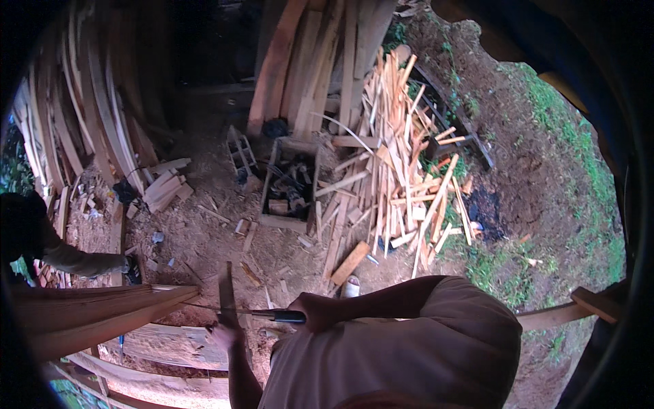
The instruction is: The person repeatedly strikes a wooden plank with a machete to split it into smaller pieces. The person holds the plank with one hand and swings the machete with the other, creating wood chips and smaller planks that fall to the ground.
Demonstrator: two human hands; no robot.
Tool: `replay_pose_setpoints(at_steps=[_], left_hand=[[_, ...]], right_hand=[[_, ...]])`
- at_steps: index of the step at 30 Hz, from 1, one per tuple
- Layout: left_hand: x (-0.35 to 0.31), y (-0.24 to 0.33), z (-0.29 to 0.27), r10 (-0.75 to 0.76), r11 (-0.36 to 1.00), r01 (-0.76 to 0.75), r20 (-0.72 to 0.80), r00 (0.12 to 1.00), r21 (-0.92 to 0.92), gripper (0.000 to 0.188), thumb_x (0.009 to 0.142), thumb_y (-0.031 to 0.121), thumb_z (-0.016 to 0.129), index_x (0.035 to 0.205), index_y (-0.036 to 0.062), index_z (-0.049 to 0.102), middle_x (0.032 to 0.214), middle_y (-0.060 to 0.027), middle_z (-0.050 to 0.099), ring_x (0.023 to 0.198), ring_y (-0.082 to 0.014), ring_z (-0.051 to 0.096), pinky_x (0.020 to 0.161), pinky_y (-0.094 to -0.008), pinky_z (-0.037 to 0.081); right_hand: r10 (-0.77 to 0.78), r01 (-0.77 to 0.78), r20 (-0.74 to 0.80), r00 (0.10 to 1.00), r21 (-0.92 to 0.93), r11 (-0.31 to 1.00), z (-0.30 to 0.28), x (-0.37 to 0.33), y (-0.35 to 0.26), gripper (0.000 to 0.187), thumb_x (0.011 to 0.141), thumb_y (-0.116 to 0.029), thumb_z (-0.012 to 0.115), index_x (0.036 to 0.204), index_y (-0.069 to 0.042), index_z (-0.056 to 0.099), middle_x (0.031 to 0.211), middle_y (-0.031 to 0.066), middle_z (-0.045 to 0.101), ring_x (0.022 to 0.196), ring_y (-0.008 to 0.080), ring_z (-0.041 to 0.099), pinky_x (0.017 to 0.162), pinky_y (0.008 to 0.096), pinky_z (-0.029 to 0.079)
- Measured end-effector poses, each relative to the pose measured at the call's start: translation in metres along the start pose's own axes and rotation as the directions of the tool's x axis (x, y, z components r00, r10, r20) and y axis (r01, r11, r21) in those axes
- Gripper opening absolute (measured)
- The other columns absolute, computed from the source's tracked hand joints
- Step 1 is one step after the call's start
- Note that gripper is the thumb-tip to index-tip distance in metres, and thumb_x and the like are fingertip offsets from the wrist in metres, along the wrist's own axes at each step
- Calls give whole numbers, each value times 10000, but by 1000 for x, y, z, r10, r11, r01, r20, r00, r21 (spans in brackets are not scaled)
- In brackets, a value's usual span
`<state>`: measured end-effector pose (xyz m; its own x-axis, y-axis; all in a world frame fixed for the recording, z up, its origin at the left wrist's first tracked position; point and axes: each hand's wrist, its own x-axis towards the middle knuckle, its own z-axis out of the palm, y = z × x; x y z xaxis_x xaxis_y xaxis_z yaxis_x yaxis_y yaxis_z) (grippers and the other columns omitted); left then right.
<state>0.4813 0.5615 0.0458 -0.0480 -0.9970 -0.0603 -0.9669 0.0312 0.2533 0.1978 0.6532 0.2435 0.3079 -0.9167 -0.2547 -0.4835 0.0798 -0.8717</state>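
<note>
My right hand [317, 312] is closed on the black handle of a long, thin-bladed tool [231, 310], whose blade points left across a stack of broad reddish planks [102, 313]. Just below it, my left hand [225, 336] grips the lower end of a narrow dark wooden strip [226, 290] that stands upright on the planks. The blade crosses this strip near its base. I cannot tell whether the tool is a saw or a knife. My brown shirt fills the lower middle of the view.
A wooden crate [274, 178] holding tools sits on the dirt ahead. A pile of pale offcuts [395, 170] lies to its right. Boards [306, 61] lean at the back and left. Another person's sleeve [75, 260] reaches in from the left. Grass [579, 170] lies at the right.
</note>
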Motion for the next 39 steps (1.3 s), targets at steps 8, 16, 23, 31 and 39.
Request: replay_pose_setpoints(at_steps=[8, 16, 23, 31, 39], left_hand=[[0, -11, -12, 15, 1000, -15, 110, 994, -3, 306, 965, 311, 511, 965, 50, 670, 759, -210, 728, 761, -396, 728, 1048, -537, 428], [0, -5, -5, 90, 994, -93, -63, 994, -55, 424, 1008, 267, 392, 826, 32, 695, 774, -251, 713, 790, -426, 712, 1079, -532, 409], [-1, 1, -1, -21, 985, 21, -2, 1000, -174, 418, 1012, 255, 390, 884, 14, 707, 818, -240, 735, 809, -416, 712, 1069, -520, 406], [1, 7, -21, 27, 997, -14, 165, 986, -76, 296, 925, 298, 543, 1014, 73, 715, 899, -211, 749, 879, -387, 717, 1071, -476, 404], [2, 6, -26, 27, 997, -18, 124, 992, -73, 295, 947, 345, 575, 1014, 92, 709, 914, -184, 752, 858, -374, 717, 1035, -491, 421]], right_hand=[[-156, 152, -33, 987, -92, 984, 64, 109, 30, 236, 844, -202, 762, 829, 16, 675, 715, 229, 663, 654, 367, 695, 617, 460, 506], [-111, 109, -5, 994, -142, 984, -12, 30, -13, 294, 880, -264, 761, 831, 14, 679, 692, 232, 649, 619, 334, 682, 601, 460, 496], [31, -1, 150, 988, -197, 980, -54, -21, -44, 323, 883, -281, 743, 801, 18, 652, 656, 216, 625, 575, 310, 643, 583, 455, 485], [-135, 129, -17, 991, -196, 972, 41, 92, 7, 291, 836, -209, 777, 751, 32, 637, 646, 246, 629, 654, 403, 713, 571, 483, 496], [-151, 147, -10, 988, -171, 974, 38, 94, 15, 296, 859, -235, 777, 757, 13, 653, 629, 200, 615, 574, 292, 660, 575, 433, 485]])
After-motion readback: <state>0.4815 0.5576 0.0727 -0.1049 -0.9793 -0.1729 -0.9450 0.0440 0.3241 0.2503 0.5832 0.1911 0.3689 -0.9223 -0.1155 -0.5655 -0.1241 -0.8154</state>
